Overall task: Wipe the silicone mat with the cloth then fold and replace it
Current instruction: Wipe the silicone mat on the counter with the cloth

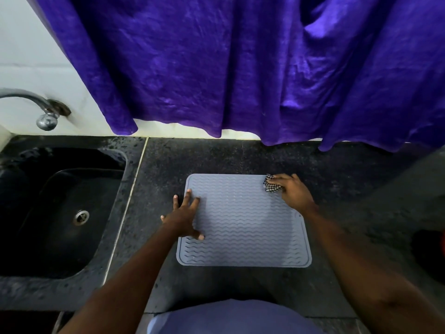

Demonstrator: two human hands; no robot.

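A grey-blue silicone mat with wavy ridges lies flat on the dark stone counter. My left hand rests palm down on the mat's left edge, fingers spread, holding nothing. My right hand presses a small black-and-white checked cloth onto the mat's far right corner. Most of the cloth is hidden under that hand.
A black sink with a metal drain is set into the counter at the left, a chrome tap above it. A purple curtain hangs over the counter's back edge. A dark and red object sits at the right edge.
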